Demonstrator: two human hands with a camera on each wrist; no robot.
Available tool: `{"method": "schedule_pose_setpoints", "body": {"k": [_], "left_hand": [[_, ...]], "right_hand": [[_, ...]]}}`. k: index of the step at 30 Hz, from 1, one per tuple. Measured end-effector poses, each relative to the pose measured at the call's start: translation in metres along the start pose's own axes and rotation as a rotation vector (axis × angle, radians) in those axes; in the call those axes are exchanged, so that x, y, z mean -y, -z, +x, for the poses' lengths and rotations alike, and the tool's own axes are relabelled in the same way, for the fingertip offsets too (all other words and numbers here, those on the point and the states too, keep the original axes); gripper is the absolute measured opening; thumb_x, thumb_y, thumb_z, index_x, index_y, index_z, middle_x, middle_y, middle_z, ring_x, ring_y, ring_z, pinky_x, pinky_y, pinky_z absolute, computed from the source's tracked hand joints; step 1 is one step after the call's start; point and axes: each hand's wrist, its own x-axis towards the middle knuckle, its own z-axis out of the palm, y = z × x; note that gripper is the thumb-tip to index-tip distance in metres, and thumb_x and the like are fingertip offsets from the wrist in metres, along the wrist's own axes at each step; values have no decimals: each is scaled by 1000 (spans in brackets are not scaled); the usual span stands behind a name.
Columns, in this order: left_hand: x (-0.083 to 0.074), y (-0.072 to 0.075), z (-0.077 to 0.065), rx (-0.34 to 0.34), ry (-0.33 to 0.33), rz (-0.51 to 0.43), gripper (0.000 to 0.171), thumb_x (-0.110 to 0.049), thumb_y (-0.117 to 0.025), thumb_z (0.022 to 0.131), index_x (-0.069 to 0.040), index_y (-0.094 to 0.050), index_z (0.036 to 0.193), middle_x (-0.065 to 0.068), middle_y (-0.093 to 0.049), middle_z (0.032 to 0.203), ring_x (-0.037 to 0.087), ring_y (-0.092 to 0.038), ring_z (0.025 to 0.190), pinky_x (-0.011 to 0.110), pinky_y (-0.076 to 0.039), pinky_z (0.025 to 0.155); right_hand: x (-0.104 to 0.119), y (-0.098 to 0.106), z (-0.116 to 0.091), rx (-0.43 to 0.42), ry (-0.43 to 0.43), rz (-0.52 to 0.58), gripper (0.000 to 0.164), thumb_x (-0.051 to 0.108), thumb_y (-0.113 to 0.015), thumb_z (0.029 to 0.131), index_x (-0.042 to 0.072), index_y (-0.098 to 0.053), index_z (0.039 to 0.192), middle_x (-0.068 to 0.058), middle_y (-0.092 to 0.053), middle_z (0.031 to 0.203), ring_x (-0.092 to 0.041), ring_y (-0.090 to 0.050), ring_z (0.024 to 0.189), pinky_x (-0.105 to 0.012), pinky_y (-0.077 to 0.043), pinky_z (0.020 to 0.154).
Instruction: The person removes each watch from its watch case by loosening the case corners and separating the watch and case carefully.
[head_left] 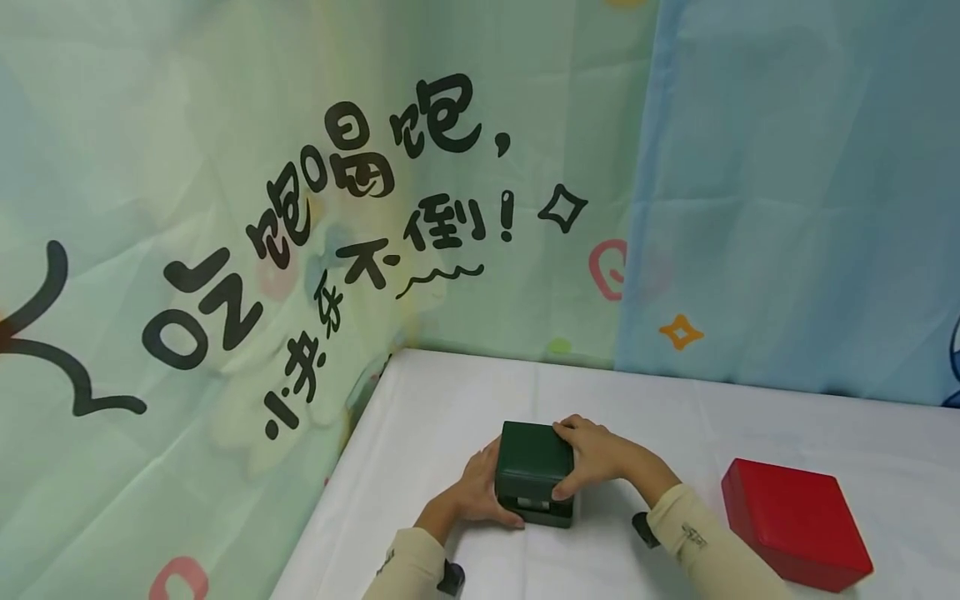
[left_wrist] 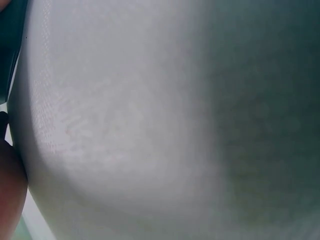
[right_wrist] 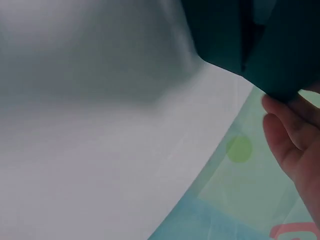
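Observation:
A small dark green box [head_left: 534,454] stands on the white table, its lid tilted a little up from the base at the front. Something pale shows in the gap, too small to identify. My right hand [head_left: 600,454] grips the lid at its right side, thumb at the front and fingers at the back. In the right wrist view, the fingers [right_wrist: 295,125] hold the lid's edge of the green box [right_wrist: 220,40], with the gap visible. My left hand [head_left: 476,489] holds the base from the left, thumb along the lower front. The left wrist view is mostly a blurred pale surface.
A closed red box [head_left: 798,521] sits at the right, beside the right forearm. The white table [head_left: 442,400] ends at its left edge and against printed green and blue cloth [head_left: 525,308] behind.

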Motion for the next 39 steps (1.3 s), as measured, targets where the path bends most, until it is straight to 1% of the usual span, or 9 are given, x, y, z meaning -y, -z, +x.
{"method": "schedule_pose_setpoints", "body": {"k": [8, 12, 13, 15, 19, 20, 22, 26, 39], "left_hand": [[1, 2, 1, -11, -17, 44, 120, -34, -84, 58, -9, -7, 145, 8, -23, 149, 22, -27, 134, 43, -22, 110], [2, -1, 0, -23, -20, 44, 117, -34, -84, 58, -8, -9, 145, 10, -28, 146, 23, -31, 131, 42, -23, 109], [3, -2, 0, -25, -17, 47, 116, -34, -83, 59, -9, -10, 145, 11, -30, 145, 23, -32, 131, 42, -24, 109], [4, -6, -1, -26, 6, 53, 117, -35, -83, 58, -9, -9, 145, 11, -30, 145, 23, -32, 131, 41, -24, 110], [4, -10, -2, -3, 49, 66, 121, -38, -83, 58, -9, -4, 146, 10, -27, 147, 22, -28, 134, 39, -22, 111], [3, -10, -2, -4, 53, 69, 123, -39, -83, 58, -8, -3, 146, 10, -26, 148, 22, -28, 135, 39, -23, 111], [3, -8, 0, -7, 58, 83, 123, -39, -83, 58, -8, -3, 146, 9, -25, 148, 21, -27, 135, 39, -22, 111], [2, -2, 3, -28, 68, 104, 123, -38, -83, 57, -7, -5, 146, 9, -25, 148, 21, -28, 134, 39, -22, 111], [1, -2, 4, -14, 83, 88, 123, -38, -84, 57, -9, -4, 146, 7, -24, 149, 20, -27, 135, 39, -21, 112]], "right_hand": [[-6, 20, 14, 138, -18, 130, 97, 44, -74, 65, -9, -34, 135, -21, -43, 127, -31, -47, 112, -49, -42, 90], [-13, 27, 20, 203, -21, 202, 92, 47, -67, 71, -8, -34, 136, -26, -42, 133, -38, -43, 120, -52, -38, 95], [-16, 27, 22, 215, -34, 246, 90, 47, -65, 73, -8, -33, 136, -27, -40, 135, -40, -41, 122, -52, -38, 96], [-20, 24, 23, 211, -80, 386, 86, 49, -57, 79, -8, -31, 137, -29, -34, 139, -43, -35, 126, -54, -37, 96], [-27, 16, 28, 128, -205, 669, 82, 54, -40, 87, -5, -22, 141, -30, -28, 139, -42, -37, 123, -50, -42, 91], [-28, 15, 30, 102, -223, 709, 82, 56, -36, 87, -4, -21, 141, -30, -28, 138, -41, -38, 121, -49, -42, 90], [-29, 14, 35, 70, -243, 729, 82, 58, -35, 87, -2, -20, 141, -28, -30, 136, -38, -41, 117, -47, -43, 90], [-29, 17, 41, 60, -236, 716, 82, 59, -34, 87, 0, -20, 141, -26, -30, 137, -37, -42, 117, -48, -42, 91], [-28, 15, 39, 69, -260, 729, 84, 59, -33, 87, -2, -15, 142, -28, -24, 139, -41, -37, 120, -51, -40, 93]]}}
